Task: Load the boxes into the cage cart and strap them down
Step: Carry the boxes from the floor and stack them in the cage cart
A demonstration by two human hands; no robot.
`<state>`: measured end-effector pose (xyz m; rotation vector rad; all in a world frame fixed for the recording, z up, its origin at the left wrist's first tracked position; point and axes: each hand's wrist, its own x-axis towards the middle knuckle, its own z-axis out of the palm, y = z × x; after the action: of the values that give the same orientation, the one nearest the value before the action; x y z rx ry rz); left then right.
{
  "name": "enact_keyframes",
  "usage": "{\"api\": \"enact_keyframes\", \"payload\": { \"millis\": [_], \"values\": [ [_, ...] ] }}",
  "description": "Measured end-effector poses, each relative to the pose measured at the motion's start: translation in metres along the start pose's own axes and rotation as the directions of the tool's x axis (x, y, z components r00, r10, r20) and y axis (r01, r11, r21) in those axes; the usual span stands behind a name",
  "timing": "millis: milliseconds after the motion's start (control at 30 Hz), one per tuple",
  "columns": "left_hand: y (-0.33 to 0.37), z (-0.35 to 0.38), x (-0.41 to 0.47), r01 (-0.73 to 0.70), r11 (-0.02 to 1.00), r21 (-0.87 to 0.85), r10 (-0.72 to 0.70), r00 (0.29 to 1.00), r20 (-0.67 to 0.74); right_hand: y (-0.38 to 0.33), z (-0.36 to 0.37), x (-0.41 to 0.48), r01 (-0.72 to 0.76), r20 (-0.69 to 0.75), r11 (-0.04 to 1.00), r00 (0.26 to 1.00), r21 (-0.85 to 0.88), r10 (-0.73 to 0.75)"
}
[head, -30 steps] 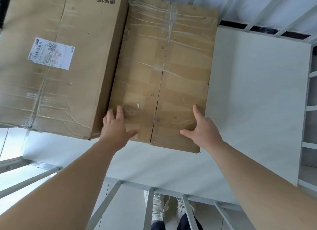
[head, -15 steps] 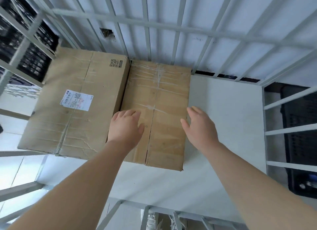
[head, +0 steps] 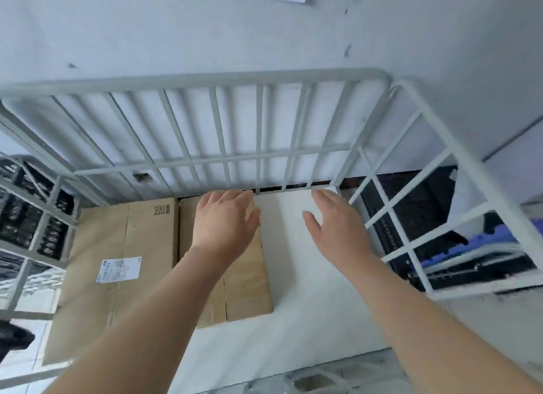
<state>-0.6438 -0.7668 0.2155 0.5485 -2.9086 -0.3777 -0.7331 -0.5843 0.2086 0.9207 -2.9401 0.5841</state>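
Observation:
Two cardboard boxes lie side by side on the white floor (head: 311,299) of the cage cart. The larger box (head: 117,246), with a white shipping label, sits at the left. The narrower taped box (head: 249,282) lies against its right side, pushed to the cart's back. My left hand (head: 226,220) hovers with fingers spread above the narrow box's far end. My right hand (head: 335,226) is raised over the bare floor to the right of that box, fingers straight, holding nothing. No strap is in view.
The cart's grey barred back wall (head: 258,158) stands close against a white room wall. Barred side panels (head: 411,217) close in left and right. Black crates (head: 26,217) show through the left bars, dark and blue items through the right.
Both hands have lifted off the narrow box, which they had pressed a second ago. My view has tilted up and back, showing the cart's top rail and the wall.

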Motion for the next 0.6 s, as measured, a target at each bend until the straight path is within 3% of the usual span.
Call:
{"api": "enact_keyframes", "payload": {
  "millis": [300,600],
  "values": [
    [0.118,-0.092,-0.076,-0.371,0.925,-0.077,0.373,0.928,0.012,-0.004,-0.143,-0.162,-0.274,-0.251,0.961,0.934,-0.045,0.255],
    [0.282,-0.124,-0.196,-0.716,0.674,-0.182,0.733,0.678,0.048,0.025,-0.245,-0.381,-0.661,-0.393,0.748,0.704,-0.057,0.592]
  ]
}}
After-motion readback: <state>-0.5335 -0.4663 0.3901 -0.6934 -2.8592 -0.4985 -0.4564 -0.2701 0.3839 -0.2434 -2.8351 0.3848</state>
